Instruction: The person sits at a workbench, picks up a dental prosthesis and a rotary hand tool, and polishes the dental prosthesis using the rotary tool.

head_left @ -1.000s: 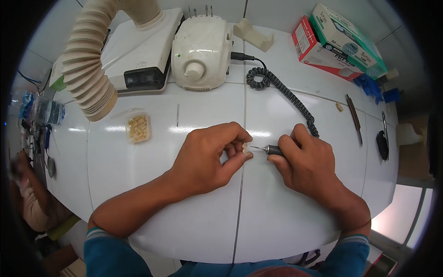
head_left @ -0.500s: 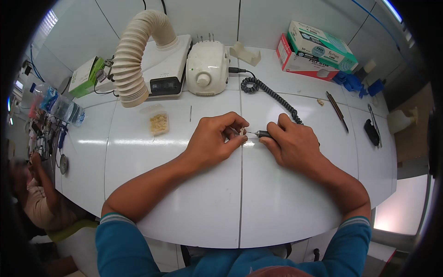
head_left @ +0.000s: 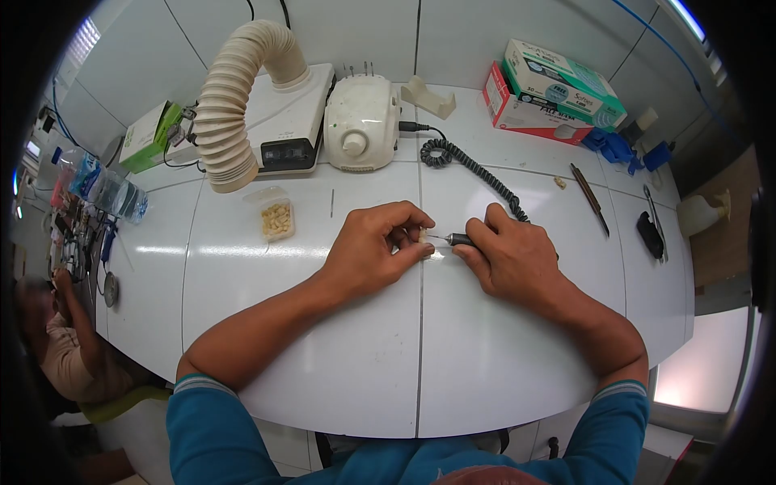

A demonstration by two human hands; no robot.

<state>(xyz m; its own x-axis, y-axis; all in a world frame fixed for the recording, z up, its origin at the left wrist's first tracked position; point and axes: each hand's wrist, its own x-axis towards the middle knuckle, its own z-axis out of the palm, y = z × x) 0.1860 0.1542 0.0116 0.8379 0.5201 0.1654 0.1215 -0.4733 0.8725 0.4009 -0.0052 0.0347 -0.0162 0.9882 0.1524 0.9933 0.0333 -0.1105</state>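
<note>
a white, glossy tabletop (head_left: pixel 347 364) of large panels, its front edge curved, runs up to a tiled wall (head_left: pixel 356 40), with light glaring off the left half. at the back stand a white machine (head_left: pixel 295 129) under a ribbed hose (head_left: pixel 222 121) and, just beside it, a control unit (head_left: pixel 360 125) with a dial, from which a coiled cord (head_left: pixel 485 168) trails toward the right hand (head_left: pixel 517 255). a co-worker in a pale top (head_left: pixel 73 360) sits at far left, near a clear plastic bottle (head_left: pixel 105 190) lying tilted.

a small clear container (head_left: pixel 279 238), lid open, holds a heap of pale, tooth-like pieces (head_left: pixel 276 218) left of the hands. at back right, a green-and-white box (head_left: pixel 566 81) rests on a red one (head_left: pixel 525 121).

at center, the left hand (head_left: pixel 376 246) pinches a small pale piece (head_left: pixel 423 235) between thumb and fingers, at their tips. the right hand is closed around a dark handpiece (head_left: pixel 461 239), its thin bit (head_left: pixel 438 237) aimed left at the piece; contact is too small to tell.
</note>
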